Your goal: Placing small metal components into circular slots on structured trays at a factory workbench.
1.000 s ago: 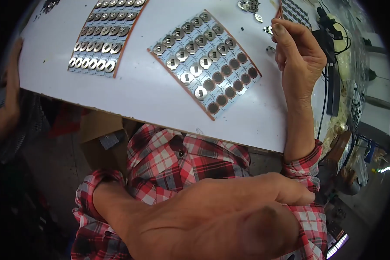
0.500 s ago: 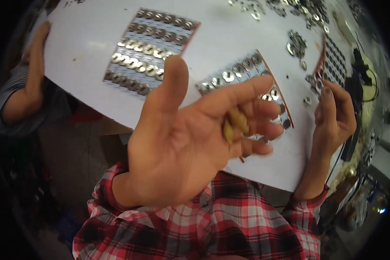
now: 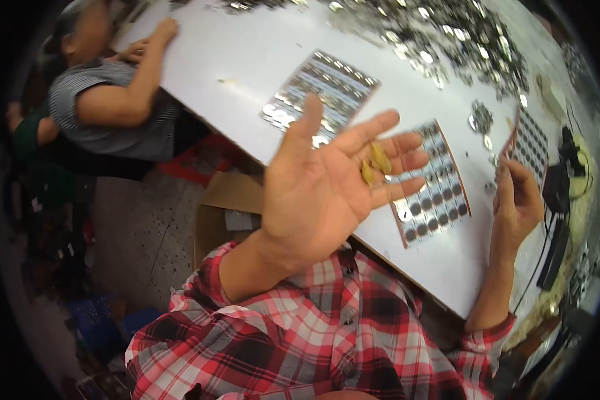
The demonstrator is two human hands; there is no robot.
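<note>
My left hand (image 3: 320, 197) is raised over the table's near edge, palm up, with the fingers spread. Several small yellowish pieces (image 3: 380, 158) lie loose across its fingers; I cannot tell what they are. Beneath and beyond those fingertips lies an orange-edged sheet (image 3: 440, 180) with rows of shiny metal pieces and dark round spots. At the right, my right hand (image 3: 521, 200) has thumb and forefinger pinched together beside a dotted sheet (image 3: 532, 143). Whatever sits in that pinch is too small to make out.
Another sheet of metal pieces (image 3: 323, 90) lies farther left on the white table (image 3: 240, 57). Loose metal parts (image 3: 440, 50) pile up at the back, with a small heap (image 3: 480, 119) nearer. A person in a striped top (image 3: 113, 107) sits at the left; a cardboard box (image 3: 213, 220) stands below.
The view has swung left, bringing more of the other person and the box into sight. My left hand's fingers have spread wider around the yellowish pieces. My right hand stays pinched.
</note>
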